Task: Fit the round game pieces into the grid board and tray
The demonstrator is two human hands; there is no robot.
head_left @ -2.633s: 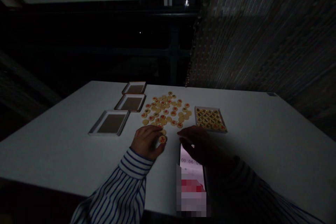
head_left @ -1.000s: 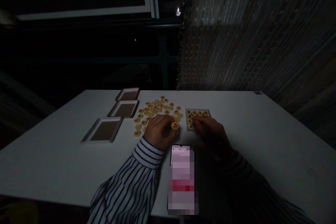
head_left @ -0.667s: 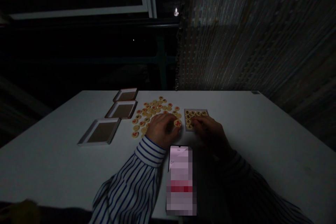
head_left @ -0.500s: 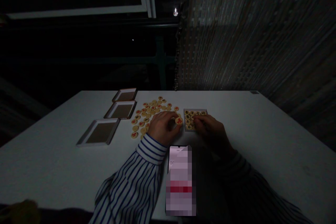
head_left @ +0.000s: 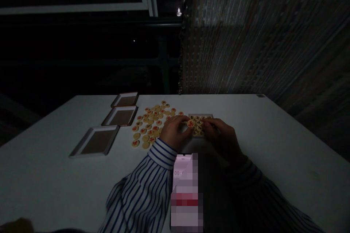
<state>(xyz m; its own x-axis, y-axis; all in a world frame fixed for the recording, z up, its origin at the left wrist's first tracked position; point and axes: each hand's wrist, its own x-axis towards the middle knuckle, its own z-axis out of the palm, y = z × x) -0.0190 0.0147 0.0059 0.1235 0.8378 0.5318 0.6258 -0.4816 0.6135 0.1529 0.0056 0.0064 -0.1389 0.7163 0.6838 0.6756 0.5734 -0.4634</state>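
Between the thumb and fingers of my left hand (head_left: pixel 175 131) is a round xiangqi piece (head_left: pixel 190 123) with a red character, held at the left side of a small shallow box (head_left: pixel 201 115). Rows of pieces with dark characters (head_left: pixel 198 128) lie in that box. My right hand (head_left: pixel 222 134) is closed at the box's right side, its fingertips pinched together over the pieces; what they grip, if anything, is hidden. Left of my left hand, many loose xiangqi pieces (head_left: pixel 149 121) are scattered, some red-marked, some dark-marked and some blank side up.
Three shallow open trays or lids (head_left: pixel 94 142) stand in a line on the left of the white table (head_left: pixel 49 174). A phone (head_left: pixel 186 189) lies near the front edge between my forearms. Behind the table on the right hangs a string curtain (head_left: pixel 232 43).
My left hand has carried the red-marked piece a little to the right, up to the box. My right hand stays at the box. The camera view has shifted slightly.
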